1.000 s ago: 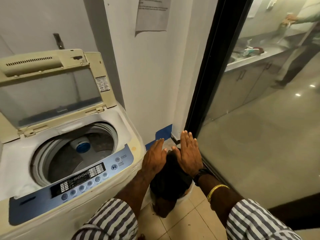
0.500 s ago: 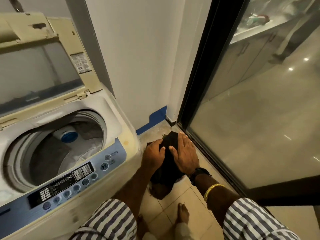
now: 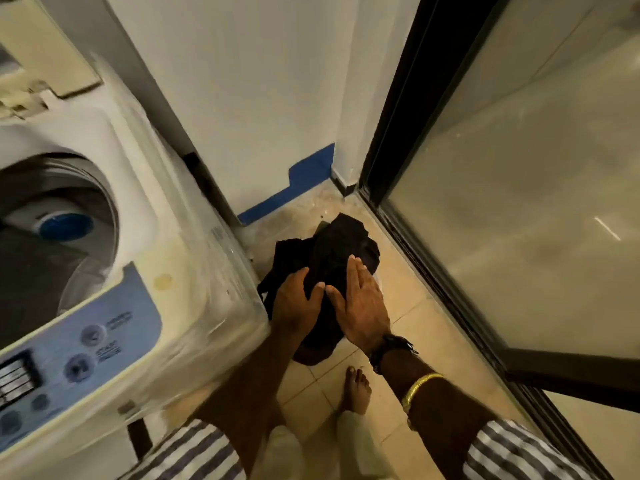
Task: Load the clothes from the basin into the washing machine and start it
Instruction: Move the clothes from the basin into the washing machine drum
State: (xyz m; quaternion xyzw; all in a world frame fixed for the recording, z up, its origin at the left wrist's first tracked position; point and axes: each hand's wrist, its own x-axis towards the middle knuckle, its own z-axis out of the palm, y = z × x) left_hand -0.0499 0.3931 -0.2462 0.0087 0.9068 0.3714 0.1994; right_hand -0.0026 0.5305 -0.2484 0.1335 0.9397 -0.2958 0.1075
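Raised with fingers spread a second ago, the right hand [image 3: 360,306] is now being pressed flat on the crumpled black cloth bundle [image 3: 341,244]. The bundle is being gripped by the curled left hand [image 3: 298,303], over the beige tiled floor [image 3: 408,299] beside the glossy white washing machine [image 3: 180,244], near its front right corner.

The clothes [image 3: 341,245] lie between washing machine [image 3: 194,271] and glass door [image 3: 519,202].

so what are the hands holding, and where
The dark clothes: the left hand grips the bundle's left side, the right hand presses flat on its top.
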